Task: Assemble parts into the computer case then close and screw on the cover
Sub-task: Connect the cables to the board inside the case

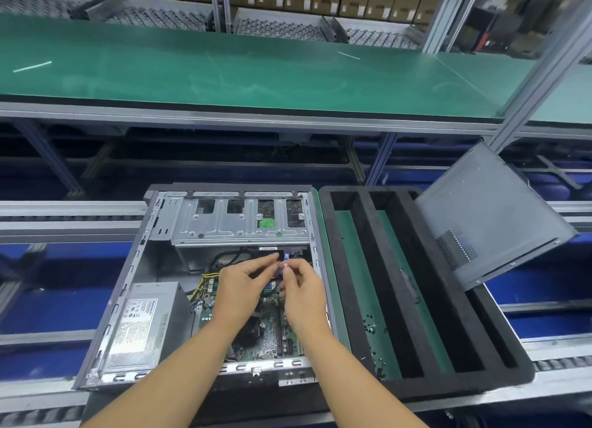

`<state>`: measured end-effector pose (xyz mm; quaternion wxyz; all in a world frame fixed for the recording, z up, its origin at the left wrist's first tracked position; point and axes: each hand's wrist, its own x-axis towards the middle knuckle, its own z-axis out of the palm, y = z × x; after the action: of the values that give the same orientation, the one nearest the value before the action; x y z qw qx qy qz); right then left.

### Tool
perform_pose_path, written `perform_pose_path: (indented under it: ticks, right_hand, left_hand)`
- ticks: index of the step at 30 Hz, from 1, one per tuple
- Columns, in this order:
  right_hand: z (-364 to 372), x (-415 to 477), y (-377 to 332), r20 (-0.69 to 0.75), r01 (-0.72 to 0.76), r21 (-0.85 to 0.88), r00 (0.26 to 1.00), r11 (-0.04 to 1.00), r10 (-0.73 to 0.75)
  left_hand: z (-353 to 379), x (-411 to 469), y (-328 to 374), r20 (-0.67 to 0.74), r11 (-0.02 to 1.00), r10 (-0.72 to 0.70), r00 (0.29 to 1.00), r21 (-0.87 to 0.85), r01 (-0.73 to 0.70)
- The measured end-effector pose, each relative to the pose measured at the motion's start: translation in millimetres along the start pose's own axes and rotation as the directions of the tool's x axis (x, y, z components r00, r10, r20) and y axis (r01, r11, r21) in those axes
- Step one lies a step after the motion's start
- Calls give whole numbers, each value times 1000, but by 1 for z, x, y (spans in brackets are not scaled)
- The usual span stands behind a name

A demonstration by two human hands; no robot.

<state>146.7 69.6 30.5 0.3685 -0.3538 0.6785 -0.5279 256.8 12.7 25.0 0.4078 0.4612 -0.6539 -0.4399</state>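
reaching into computer case, left hand and right hand both pinching blue connector above motherboard.

The grey metal computer case lies on its side, open face up. Inside it, a silver drive cage fills the 12 o'clock end, a labelled power supply sits at 8 o'clock and the green motherboard at 5 o'clock. Near the centre, the left hand and right hand pinch a small blue connector. The grey cover, off and tilted, stands at the case's 2 o'clock.
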Motion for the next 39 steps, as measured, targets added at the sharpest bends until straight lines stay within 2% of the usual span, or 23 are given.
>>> perform_pose_path:
  ticks: [4, 12, 18, 26, 39]
  right_hand:
    - [0, 1, 0, -23, -31, 89, 999, 996, 33]
    - [-2, 1, 0, 4, -44, 73, 999, 996, 44]
    - [-2, 1, -1, 15, -62, 88, 998, 994, 60]
    - [-2, 2, -1, 33, -92, 146, 996, 985, 88]
    - [-2, 1, -1, 28, -91, 156, 996, 983, 88]
  left_hand:
    - [1, 1, -1, -9, 1000, 0, 1000, 6, 0]
    - [3, -1, 3, 1, 907, 308, 951, 303, -293]
    - [4, 1, 2, -49, 914, 253, 966, 340, -222]
    - [2, -2, 8, -56, 924, 233, 971, 325, -203]
    - [2, -2, 10, -7, 901, 266, 964, 358, -246]
